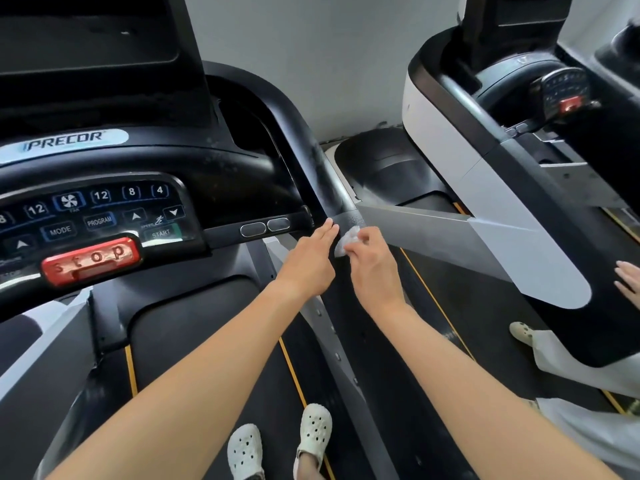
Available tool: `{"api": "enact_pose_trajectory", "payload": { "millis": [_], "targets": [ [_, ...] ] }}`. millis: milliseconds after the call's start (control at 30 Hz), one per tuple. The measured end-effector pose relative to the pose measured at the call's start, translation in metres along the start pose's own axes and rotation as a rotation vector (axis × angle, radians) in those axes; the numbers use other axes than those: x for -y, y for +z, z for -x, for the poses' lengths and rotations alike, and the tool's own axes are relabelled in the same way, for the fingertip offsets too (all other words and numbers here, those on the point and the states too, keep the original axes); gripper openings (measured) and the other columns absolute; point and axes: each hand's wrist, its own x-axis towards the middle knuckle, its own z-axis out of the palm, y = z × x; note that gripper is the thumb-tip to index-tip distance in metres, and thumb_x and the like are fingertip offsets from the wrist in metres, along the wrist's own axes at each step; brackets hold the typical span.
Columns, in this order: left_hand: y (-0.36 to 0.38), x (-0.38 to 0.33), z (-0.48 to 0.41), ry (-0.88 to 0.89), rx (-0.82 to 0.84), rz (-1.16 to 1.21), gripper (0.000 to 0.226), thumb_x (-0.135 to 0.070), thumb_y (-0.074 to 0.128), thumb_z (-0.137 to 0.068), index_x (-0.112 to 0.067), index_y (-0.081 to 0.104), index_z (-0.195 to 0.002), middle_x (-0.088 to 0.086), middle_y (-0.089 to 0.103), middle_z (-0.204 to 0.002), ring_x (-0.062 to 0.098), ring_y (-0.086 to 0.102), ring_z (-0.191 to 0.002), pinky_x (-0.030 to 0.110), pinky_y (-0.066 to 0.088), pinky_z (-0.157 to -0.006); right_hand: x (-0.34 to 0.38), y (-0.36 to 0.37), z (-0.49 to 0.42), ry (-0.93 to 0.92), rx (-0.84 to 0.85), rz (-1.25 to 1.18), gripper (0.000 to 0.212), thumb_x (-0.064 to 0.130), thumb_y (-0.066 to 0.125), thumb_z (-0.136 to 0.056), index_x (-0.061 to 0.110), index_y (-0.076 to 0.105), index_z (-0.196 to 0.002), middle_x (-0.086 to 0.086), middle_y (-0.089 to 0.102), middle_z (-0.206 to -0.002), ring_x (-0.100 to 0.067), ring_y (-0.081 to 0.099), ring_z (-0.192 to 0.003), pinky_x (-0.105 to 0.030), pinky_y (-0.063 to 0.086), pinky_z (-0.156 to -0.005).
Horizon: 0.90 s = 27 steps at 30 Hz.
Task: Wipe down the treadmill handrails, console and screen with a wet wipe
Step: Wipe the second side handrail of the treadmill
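Note:
I stand on a black treadmill. Its console [104, 209] with buttons and a red stop button [90, 259] fills the left; the dark screen [86, 32] is above. The right handrail [322, 168] curves down to the middle of the view. My right hand [372, 261] pinches a crumpled white wet wipe [346, 240] against the handrail's lower black section. My left hand [311, 258] lies just left of it, fingers straight, tips touching the rail beside the wipe.
A second treadmill with a white and black side rail [502, 209] stands to the right. Another person is there: a hand [628, 280], pale trousers [588, 362] and a white clog [521, 332]. My white clogs [277, 445] stand on the belt.

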Motion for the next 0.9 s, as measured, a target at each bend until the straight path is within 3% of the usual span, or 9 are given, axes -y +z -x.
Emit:
{"api": "enact_pose_trajectory", "payload": {
  "millis": [200,333,433,533,633,733,833,900],
  "targets": [
    [0.002,0.017,-0.002,0.099,-0.044,-0.045,0.083,0.007,0.045,-0.090,-0.027,0.024,-0.163,-0.014,0.012,-0.171,0.025,0.036,-0.144,0.045,0.040,-0.114,-0.020,-0.002,0.022,-0.220,0.085,0.143,0.010,-0.001,0.067,-0.094,0.003,0.075,-0.097,-0.003,0.063,-0.102,-0.023,0.053,-0.110,-0.030,0.051,-0.094],
    [-0.001,0.028,-0.003,0.173,-0.064,-0.100,0.080,0.004,0.044,-0.091,-0.028,0.027,-0.162,-0.013,0.016,-0.171,0.023,0.033,-0.146,0.046,0.038,-0.116,-0.011,0.005,-0.013,-0.116,-0.034,0.191,0.015,0.002,0.066,-0.095,0.010,0.078,-0.097,0.004,0.069,-0.094,-0.021,0.045,-0.097,-0.033,0.050,-0.077],
    [-0.006,0.035,-0.004,0.223,-0.064,-0.140,0.081,0.006,0.044,-0.090,-0.028,0.029,-0.162,-0.013,0.019,-0.170,0.023,0.033,-0.145,0.044,0.041,-0.113,0.000,0.014,-0.022,-0.078,-0.007,0.153,0.015,0.002,0.061,-0.098,0.007,0.076,-0.099,0.001,0.066,-0.100,-0.019,0.047,-0.089,-0.031,0.050,-0.072],
    [-0.006,0.041,-0.006,0.262,-0.074,-0.153,0.084,0.007,0.046,-0.088,-0.029,0.030,-0.162,-0.013,0.021,-0.169,0.022,0.035,-0.144,0.044,0.042,-0.113,-0.007,0.022,-0.002,-0.198,0.109,0.184,0.013,0.003,0.058,-0.099,0.004,0.071,-0.100,-0.004,0.063,-0.111,-0.021,0.053,-0.104,-0.032,0.051,-0.088],
    [-0.006,0.044,-0.005,0.284,-0.079,-0.172,0.084,0.006,0.047,-0.090,-0.029,0.027,-0.163,-0.013,0.019,-0.170,0.021,0.034,-0.144,0.041,0.042,-0.114,-0.024,0.017,0.014,-0.393,0.276,0.249,0.022,0.015,0.054,-0.103,0.006,0.071,-0.116,-0.001,0.062,-0.120,-0.020,0.045,-0.126,-0.026,0.034,-0.114],
    [-0.007,0.045,-0.005,0.292,-0.084,-0.163,0.083,0.006,0.047,-0.091,-0.030,0.026,-0.163,-0.014,0.018,-0.170,0.021,0.033,-0.145,0.040,0.042,-0.114,-0.024,0.008,0.003,-0.503,0.260,0.334,0.026,0.014,0.051,-0.102,0.004,0.073,-0.111,-0.002,0.067,-0.112,-0.023,0.048,-0.120,-0.028,0.037,-0.111],
    [-0.008,0.047,-0.006,0.294,-0.083,-0.137,0.082,0.007,0.046,-0.091,-0.030,0.030,-0.162,-0.015,0.021,-0.169,0.021,0.036,-0.143,0.043,0.042,-0.113,-0.008,0.011,-0.009,-0.393,0.133,0.267,0.018,0.004,0.058,-0.098,0.000,0.074,-0.106,-0.007,0.068,-0.109,-0.024,0.052,-0.114,-0.031,0.046,-0.105],
    [-0.009,0.048,-0.006,0.296,-0.076,-0.129,0.082,0.008,0.046,-0.090,-0.029,0.031,-0.161,-0.015,0.022,-0.169,0.021,0.037,-0.142,0.043,0.042,-0.113,-0.003,0.018,-0.010,-0.342,0.092,0.201,0.017,0.004,0.057,-0.099,-0.001,0.071,-0.107,-0.008,0.065,-0.111,-0.020,0.050,-0.116,-0.025,0.041,-0.111]
  ]
}}
